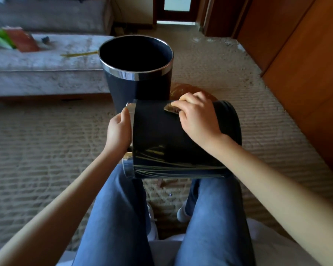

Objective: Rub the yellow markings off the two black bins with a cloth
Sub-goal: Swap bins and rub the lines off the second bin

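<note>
Black bin (161, 131) lies on its side across the knees of a seated person in jeans (119, 217), shiny rim (130, 110) to the left, base to the right. Left hand (119, 129) grips the rim end, thumb laid along the metal band, fingers out of sight round the edge. Right hand (197, 116) on the upper far side of the wall, fingers curled over a small yellowish cloth (171, 108), pressing it against the black surface. Yellow streaks (154, 151) show low on the near side. Second bin (136, 87) stands upright on the carpet (46, 141) just beyond, mouth open, beside a pale sofa (37, 70).
</note>
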Motion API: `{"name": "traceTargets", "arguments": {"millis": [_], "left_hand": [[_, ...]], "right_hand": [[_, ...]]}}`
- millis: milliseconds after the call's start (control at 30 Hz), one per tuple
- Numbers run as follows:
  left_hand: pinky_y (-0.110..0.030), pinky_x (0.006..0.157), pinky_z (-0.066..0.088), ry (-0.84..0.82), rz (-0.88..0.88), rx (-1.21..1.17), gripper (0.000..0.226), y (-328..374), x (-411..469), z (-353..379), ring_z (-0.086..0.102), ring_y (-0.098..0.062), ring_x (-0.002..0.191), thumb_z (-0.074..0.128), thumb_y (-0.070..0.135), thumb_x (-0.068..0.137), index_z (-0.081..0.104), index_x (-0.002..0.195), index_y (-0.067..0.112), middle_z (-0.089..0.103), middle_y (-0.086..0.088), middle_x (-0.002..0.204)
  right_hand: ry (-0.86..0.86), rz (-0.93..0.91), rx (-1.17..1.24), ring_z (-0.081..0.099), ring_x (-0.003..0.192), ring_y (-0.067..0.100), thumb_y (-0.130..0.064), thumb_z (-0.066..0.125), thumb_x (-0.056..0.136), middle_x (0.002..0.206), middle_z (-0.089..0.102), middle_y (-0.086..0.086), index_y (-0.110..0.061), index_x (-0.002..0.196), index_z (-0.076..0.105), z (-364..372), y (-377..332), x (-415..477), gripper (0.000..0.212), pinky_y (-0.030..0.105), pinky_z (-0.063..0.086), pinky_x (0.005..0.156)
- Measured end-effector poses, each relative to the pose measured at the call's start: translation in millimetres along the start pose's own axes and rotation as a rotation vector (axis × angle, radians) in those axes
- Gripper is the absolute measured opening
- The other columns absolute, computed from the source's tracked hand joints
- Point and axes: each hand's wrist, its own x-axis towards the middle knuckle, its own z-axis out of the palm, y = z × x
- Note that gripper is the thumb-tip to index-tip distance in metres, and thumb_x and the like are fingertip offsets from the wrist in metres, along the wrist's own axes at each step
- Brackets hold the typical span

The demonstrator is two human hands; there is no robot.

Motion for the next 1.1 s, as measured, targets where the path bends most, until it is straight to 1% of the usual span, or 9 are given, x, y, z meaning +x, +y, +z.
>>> {"name": "traceTargets", "arguments": {"millis": [167, 300, 367, 467, 600, 667, 800, 967, 1100], "left_hand": [[-0.029, 0.049, 0.033, -0.005, -0.024, -0.013, 0.041, -0.6, 2.0, 1.4, 0.04, -0.012, 0.049, 0.037, 0.043, 0.106, 0.06, 0.089, 0.013, 0.043, -0.003, 0.061], [-0.035, 0.066, 0.041, -0.004, -0.007, -0.009, 0.05, -1.7, 2.9, 0.5, 0.049, -0.021, 0.067, 0.036, 0.049, 0.102, 0.063, 0.09, 0.008, 0.053, -0.01, 0.074], [-0.038, 0.07, 0.043, -0.002, 0.002, -0.011, 0.053, -3.3, 2.4, 0.7, 0.052, -0.022, 0.072, 0.036, 0.053, 0.097, 0.062, 0.087, 0.008, 0.055, -0.01, 0.078], [-0.038, 0.065, 0.038, 0.021, 0.023, -0.01, 0.046, -4.5, -1.9, 0.9, 0.045, -0.021, 0.064, 0.036, 0.046, 0.103, 0.048, 0.071, 0.014, 0.046, -0.005, 0.065], [-0.036, 0.061, 0.036, 0.02, 0.037, -0.008, 0.045, -6.9, -7.6, -0.1, 0.042, -0.018, 0.059, 0.035, 0.04, 0.106, 0.043, 0.07, 0.014, 0.042, 0.0, 0.06], [-0.036, 0.061, 0.036, 0.014, 0.045, 0.007, 0.045, -7.9, -7.1, -1.1, 0.042, -0.021, 0.061, 0.035, 0.041, 0.106, 0.042, 0.072, 0.013, 0.041, -0.003, 0.062], [-0.035, 0.067, 0.039, 0.004, 0.051, -0.018, 0.043, -6.9, -2.5, -0.3, 0.046, -0.02, 0.068, 0.035, 0.039, 0.106, 0.051, 0.078, 0.012, 0.049, -0.009, 0.071], [-0.036, 0.066, 0.035, 0.004, 0.061, -0.027, 0.039, -6.9, 2.0, 1.9, 0.041, -0.02, 0.069, 0.035, 0.042, 0.104, 0.049, 0.078, 0.015, 0.045, -0.007, 0.074], [-0.036, 0.068, 0.038, 0.002, 0.07, -0.069, 0.043, -10.1, -0.8, 0.3, 0.044, -0.017, 0.068, 0.037, 0.038, 0.104, 0.048, 0.068, 0.016, 0.048, -0.002, 0.067]], "right_hand": [[0.051, -0.034, 0.04, 0.056, 0.089, 0.031, -0.002, 0.044, 0.097, 0.094, 0.068, 0.005, -0.01, 0.101, 0.075, -2.1, -41.6, -53.3, 0.032, 0.04, 0.043, 0.073], [0.019, -0.327, 0.044, 0.063, 0.093, 0.028, -0.005, 0.053, 0.1, 0.102, 0.071, 0.004, -0.01, 0.103, 0.075, 2.2, -45.8, -100.5, 0.023, 0.041, 0.046, 0.082], [0.019, -0.348, 0.038, 0.062, 0.094, 0.028, -0.006, 0.056, 0.098, 0.104, 0.07, 0.002, -0.013, 0.103, 0.075, 1.4, -43.5, -96.7, 0.021, 0.041, 0.046, 0.082], [0.029, -0.235, -0.006, 0.06, 0.09, 0.03, -0.001, 0.058, 0.088, 0.098, 0.069, 0.001, -0.017, 0.101, 0.074, 0.8, -39.0, -53.9, 0.027, 0.04, 0.043, 0.076], [-0.054, 0.069, -0.044, 0.056, 0.085, 0.038, 0.001, 0.057, 0.077, 0.093, 0.068, 0.005, -0.013, 0.094, 0.076, 8.5, -17.8, 13.7, 0.029, 0.048, 0.047, 0.072], [-0.06, 0.076, -0.029, 0.055, 0.083, 0.038, 0.003, 0.055, 0.079, 0.092, 0.067, 0.006, -0.01, 0.091, 0.076, 10.6, -21.9, 14.7, 0.028, 0.049, 0.047, 0.071], [0.024, -0.141, 0.088, 0.055, 0.088, 0.031, -0.001, 0.053, 0.089, 0.096, 0.068, 0.005, -0.01, 0.096, 0.075, 9.5, -54.5, -38.5, 0.025, 0.04, 0.043, 0.075], [-0.063, -0.715, 0.02, 0.063, 0.097, 0.031, -0.006, 0.058, 0.097, 0.107, 0.07, 0.005, -0.011, 0.102, 0.074, 18.3, -49.9, -79.9, 0.017, 0.043, 0.047, 0.084], [-0.012, -0.515, 0.03, 0.062, 0.088, 0.03, -0.005, 0.055, 0.095, 0.098, 0.069, 0.004, -0.013, 0.099, 0.073, 18.9, -50.0, -30.0, 0.021, 0.04, 0.046, 0.073]]}}
